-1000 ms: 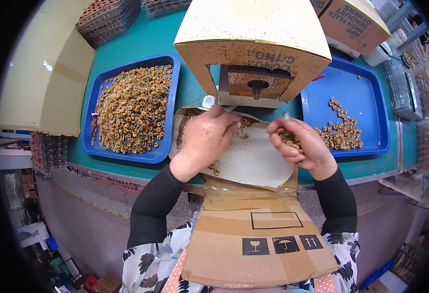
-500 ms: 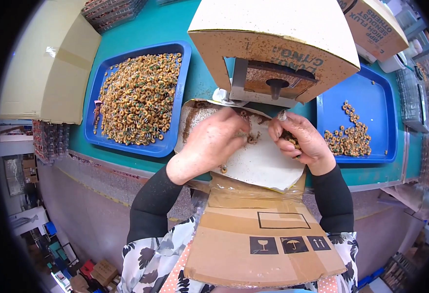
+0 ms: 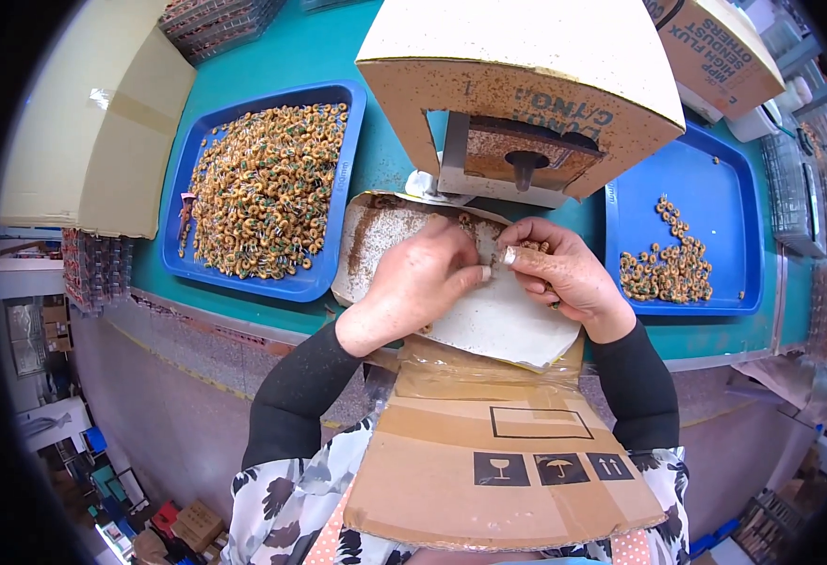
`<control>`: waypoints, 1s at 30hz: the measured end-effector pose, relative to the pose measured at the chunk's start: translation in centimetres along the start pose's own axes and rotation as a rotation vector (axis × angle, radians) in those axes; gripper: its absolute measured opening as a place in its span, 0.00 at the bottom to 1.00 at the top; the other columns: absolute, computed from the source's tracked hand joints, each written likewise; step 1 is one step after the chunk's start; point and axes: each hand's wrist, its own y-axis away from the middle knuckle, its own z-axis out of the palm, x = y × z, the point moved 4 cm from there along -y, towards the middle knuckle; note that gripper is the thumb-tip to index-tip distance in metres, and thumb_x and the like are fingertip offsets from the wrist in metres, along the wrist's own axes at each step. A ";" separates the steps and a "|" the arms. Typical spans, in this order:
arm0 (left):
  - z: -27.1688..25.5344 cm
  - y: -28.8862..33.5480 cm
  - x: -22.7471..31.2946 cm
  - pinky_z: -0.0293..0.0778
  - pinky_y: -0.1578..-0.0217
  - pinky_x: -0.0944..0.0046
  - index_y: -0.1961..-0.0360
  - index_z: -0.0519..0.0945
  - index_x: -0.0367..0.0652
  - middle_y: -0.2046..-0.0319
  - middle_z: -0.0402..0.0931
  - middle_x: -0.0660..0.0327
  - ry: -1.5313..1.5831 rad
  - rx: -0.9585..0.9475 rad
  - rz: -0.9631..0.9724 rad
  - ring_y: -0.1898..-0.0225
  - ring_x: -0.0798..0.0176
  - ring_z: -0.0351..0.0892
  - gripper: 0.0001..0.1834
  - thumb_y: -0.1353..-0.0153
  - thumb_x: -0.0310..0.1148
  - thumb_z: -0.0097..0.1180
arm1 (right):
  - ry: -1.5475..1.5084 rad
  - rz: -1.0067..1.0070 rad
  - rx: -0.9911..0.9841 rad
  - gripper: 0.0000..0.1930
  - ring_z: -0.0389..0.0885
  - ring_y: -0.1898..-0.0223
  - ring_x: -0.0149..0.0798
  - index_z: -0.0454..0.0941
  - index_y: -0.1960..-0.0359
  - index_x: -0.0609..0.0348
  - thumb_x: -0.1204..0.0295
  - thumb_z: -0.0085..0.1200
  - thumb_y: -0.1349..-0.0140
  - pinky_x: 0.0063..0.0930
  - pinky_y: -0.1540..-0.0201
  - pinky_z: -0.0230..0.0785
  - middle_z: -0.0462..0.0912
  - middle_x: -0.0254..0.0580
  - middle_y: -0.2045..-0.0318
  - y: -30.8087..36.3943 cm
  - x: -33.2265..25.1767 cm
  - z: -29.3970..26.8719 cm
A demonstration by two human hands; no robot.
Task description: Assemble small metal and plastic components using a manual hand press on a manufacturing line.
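My right hand [image 3: 572,276] is closed around several small wire-wound ring coils [image 3: 536,248], which show between its curled fingers. Close beside it, my left hand [image 3: 418,275] hovers with fingers bent and thumb pointing toward the right hand; I cannot make out what its fingertips hold, if anything. Both are over a white sheet [image 3: 489,330] speckled with brown dust. Behind them stands a machine with a dark spindle [image 3: 527,165], under a cut cardboard box [image 3: 517,80]. On the left, a blue tray [image 3: 170,235] bears a large heap of ring coils [image 3: 263,193].
A second blue tray [image 3: 715,212] on the right bears a smaller heap of coils [image 3: 668,271]. Flattened cardboard [image 3: 498,508] covers my lap. A big carton [image 3: 103,122] stands at the far left, another box [image 3: 720,52] at the back right.
My right hand has moved left and its thumb has come down near the left thumb. The left hand's thumb now stretches toward it. The view has shifted slightly.
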 end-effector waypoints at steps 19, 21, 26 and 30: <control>-3.1 -0.7 2.4 0.69 0.75 0.68 0.65 0.80 0.39 0.73 0.71 0.62 0.387 0.281 0.233 0.77 0.69 0.72 0.07 0.46 0.28 0.61 | -0.011 -0.300 0.140 0.09 0.60 0.84 0.18 0.73 0.57 0.62 0.73 0.53 0.37 0.14 0.86 0.47 0.71 0.29 0.77 0.8 -2.4 1.3; -2.9 -0.8 2.6 0.69 0.76 0.68 0.66 0.80 0.39 0.74 0.72 0.62 0.354 0.319 0.250 0.79 0.69 0.71 0.07 0.47 0.27 0.62 | -0.025 -0.324 0.158 0.09 0.60 0.84 0.18 0.73 0.57 0.62 0.74 0.53 0.37 0.14 0.85 0.47 0.70 0.29 0.77 0.8 -2.3 1.6; -3.2 -0.7 2.8 0.68 0.80 0.70 0.67 0.81 0.40 0.74 0.73 0.63 0.307 0.377 0.274 0.81 0.71 0.69 0.07 0.49 0.26 0.63 | -0.067 -0.327 0.162 0.09 0.60 0.84 0.18 0.73 0.56 0.63 0.74 0.52 0.37 0.14 0.85 0.48 0.71 0.29 0.76 0.8 -2.5 1.8; -3.6 -0.6 2.3 0.67 0.81 0.71 0.68 0.81 0.40 0.74 0.75 0.62 0.326 0.431 0.296 0.83 0.72 0.69 0.09 0.52 0.25 0.64 | -0.093 -0.299 0.125 0.10 0.59 0.84 0.19 0.73 0.55 0.65 0.75 0.52 0.37 0.14 0.85 0.49 0.71 0.29 0.76 0.7 -2.6 2.0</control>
